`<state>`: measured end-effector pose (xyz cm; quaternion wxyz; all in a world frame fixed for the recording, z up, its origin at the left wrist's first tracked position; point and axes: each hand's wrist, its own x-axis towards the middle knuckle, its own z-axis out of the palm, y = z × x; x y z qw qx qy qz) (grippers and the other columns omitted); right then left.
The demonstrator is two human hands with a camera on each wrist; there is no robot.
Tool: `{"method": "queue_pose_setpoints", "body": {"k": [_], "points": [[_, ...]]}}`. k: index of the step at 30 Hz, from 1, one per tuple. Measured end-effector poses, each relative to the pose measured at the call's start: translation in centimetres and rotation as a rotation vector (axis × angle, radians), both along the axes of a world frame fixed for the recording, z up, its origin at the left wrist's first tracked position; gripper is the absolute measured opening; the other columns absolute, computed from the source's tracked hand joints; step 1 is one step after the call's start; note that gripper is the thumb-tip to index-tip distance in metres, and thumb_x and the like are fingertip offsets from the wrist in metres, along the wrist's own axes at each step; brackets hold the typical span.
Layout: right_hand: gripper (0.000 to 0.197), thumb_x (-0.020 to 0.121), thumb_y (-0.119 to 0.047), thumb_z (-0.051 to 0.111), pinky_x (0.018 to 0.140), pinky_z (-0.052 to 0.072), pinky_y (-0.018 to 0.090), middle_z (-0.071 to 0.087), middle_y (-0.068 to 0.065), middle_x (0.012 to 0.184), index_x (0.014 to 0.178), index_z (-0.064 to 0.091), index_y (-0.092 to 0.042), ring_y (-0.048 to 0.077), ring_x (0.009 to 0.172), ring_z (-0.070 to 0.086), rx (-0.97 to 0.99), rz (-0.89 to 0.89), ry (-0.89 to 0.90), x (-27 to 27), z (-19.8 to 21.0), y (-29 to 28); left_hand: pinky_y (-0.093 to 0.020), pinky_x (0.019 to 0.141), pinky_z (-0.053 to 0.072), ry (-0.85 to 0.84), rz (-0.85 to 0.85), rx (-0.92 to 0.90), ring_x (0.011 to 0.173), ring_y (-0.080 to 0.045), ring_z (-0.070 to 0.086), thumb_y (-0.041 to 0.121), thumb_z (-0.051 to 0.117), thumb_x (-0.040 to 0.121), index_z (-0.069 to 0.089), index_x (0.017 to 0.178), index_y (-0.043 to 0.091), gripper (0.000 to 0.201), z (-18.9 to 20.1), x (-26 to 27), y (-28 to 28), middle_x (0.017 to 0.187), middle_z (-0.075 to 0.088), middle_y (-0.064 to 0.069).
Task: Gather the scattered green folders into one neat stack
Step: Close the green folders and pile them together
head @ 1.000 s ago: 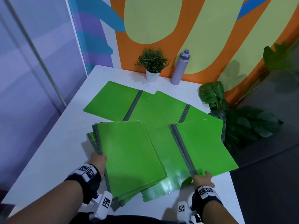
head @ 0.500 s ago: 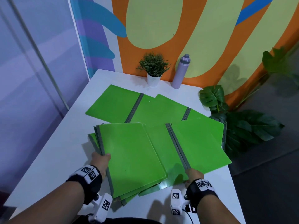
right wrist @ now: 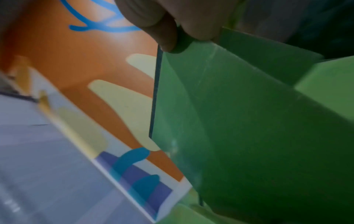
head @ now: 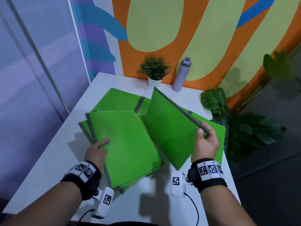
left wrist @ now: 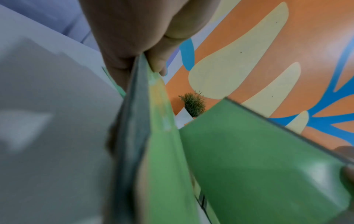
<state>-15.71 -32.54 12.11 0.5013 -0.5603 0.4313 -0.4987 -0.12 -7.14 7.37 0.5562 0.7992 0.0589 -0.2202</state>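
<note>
A stack of green folders [head: 125, 144] with grey spines lies on the white table [head: 48, 160]. My left hand [head: 97, 149] grips the stack's left spine edge, thumb on top, as the left wrist view shows [left wrist: 134, 72]. My right hand [head: 203, 141] pinches the grey spine of one closed green folder [head: 169, 132] and holds it tilted up off the table, just right of the stack [right wrist: 229, 121]. More open green folders [head: 117, 100] lie flat behind, and another folder [head: 216, 136] lies under my right hand.
A small potted plant [head: 154, 70] and a lilac bottle [head: 182, 74] stand at the table's back edge by the painted wall. Large leafy plants [head: 244, 128] crowd the table's right edge. Bare table shows at the left and front.
My right hand has folded the open folder shut and lifted it off the table, tilted toward the stack. My left hand stays on the stack's spine edge.
</note>
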Motion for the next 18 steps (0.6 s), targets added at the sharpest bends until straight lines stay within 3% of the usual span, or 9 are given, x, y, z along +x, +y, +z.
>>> {"method": "queue_pose_setpoints", "body": {"k": [2,4,5,7,8,10,12,15,18], "points": [[0.034,0.086,-0.001,0.057,0.098,0.046,0.034,0.067,0.011,0.112,0.104,0.065,-0.028,0.018,0.101,0.061,-0.117,0.120,-0.104,1.1,1.5,1.3,-0.007,0.059,0.043,0.016,-0.048,-0.030,0.084,-0.014,0.055,-0.005,0.041,0.093,0.058,0.129,0.022,0.047,0.3,0.2,-0.5,0.154,0.033,-0.011],[0.038,0.085,0.000,0.058,0.100,0.044,0.025,0.064,0.003,0.114,0.113,0.061,-0.026,0.013,0.107,0.060,-0.196,0.291,-0.107,2.0,1.7,2.8,-0.005,0.043,0.040,0.065,-0.077,-0.071,0.068,-0.008,0.045,-0.003,0.040,0.094,0.055,0.132,0.020,0.047,0.3,0.3,-1.0,0.153,0.034,-0.013],[0.040,0.085,-0.001,0.059,0.098,0.043,0.019,0.063,-0.003,0.114,0.118,0.059,-0.024,0.008,0.107,0.059,-0.237,0.369,-0.035,2.4,1.1,3.6,-0.008,0.047,0.044,0.107,-0.065,-0.106,0.069,-0.011,0.047,-0.001,0.040,0.094,0.053,0.133,0.019,0.046,0.2,0.3,-1.3,0.153,0.035,-0.014],[0.036,0.086,-0.006,0.061,0.087,0.044,0.013,0.058,-0.012,0.102,0.120,0.060,-0.021,0.000,0.095,0.056,-0.288,0.509,0.186,3.0,-0.5,5.1,-0.028,0.092,0.051,0.224,-0.024,-0.192,0.113,-0.028,0.053,0.012,0.044,0.096,0.047,0.138,0.016,0.043,0.1,0.2,-2.0,0.155,0.030,-0.012],[0.033,0.086,-0.009,0.061,0.081,0.044,0.013,0.053,-0.013,0.094,0.116,0.062,-0.022,0.000,0.087,0.053,-0.294,0.566,0.280,3.0,-1.5,5.8,-0.045,0.108,0.039,0.284,-0.002,-0.248,0.134,-0.032,0.039,0.027,0.048,0.095,0.044,0.140,0.015,0.047,0.1,0.1,-2.1,0.157,0.026,-0.010],[0.026,0.083,-0.009,0.066,0.076,0.041,0.009,0.043,-0.009,0.084,0.105,0.068,-0.022,0.003,0.079,0.047,-0.311,0.671,0.388,2.9,-3.7,7.0,-0.059,0.111,0.027,0.390,0.057,-0.362,0.142,-0.034,0.028,0.065,0.050,0.081,0.042,0.140,0.013,0.080,-0.9,0.3,-2.1,0.156,0.029,-0.009],[0.019,0.079,-0.010,0.070,0.076,0.037,0.005,0.038,-0.010,0.082,0.096,0.074,-0.017,0.000,0.081,0.042,-0.324,0.788,0.439,2.5,-5.9,7.8,-0.061,0.108,0.031,0.444,0.117,-0.394,0.137,-0.035,0.036,0.087,0.053,0.054,0.040,0.141,0.015,0.114,-1.5,0.6,-2.1,0.151,0.039,-0.010],[0.020,0.072,-0.032,0.074,0.086,0.034,0.011,0.040,-0.022,0.095,0.092,0.074,-0.032,-0.005,0.099,0.038,-0.379,0.972,0.559,1.7,-8.9,8.0,-0.053,0.101,0.044,0.385,0.125,-0.203,0.124,-0.039,0.052,0.087,0.059,0.048,0.047,0.135,0.013,0.115,-2.3,0.9,-2.2,0.144,0.045,-0.019],[0.032,0.072,-0.036,0.071,0.096,0.028,0.020,0.038,-0.032,0.107,0.095,0.062,-0.056,-0.004,0.110,0.032,-0.414,1.187,0.701,1.4,-10.3,6.8,-0.050,0.096,0.049,0.217,0.096,0.007,0.106,-0.040,0.061,0.054,0.072,0.067,0.061,0.112,0.004,0.068,-2.6,1.2,-2.0,0.123,0.061,-0.022]]}}
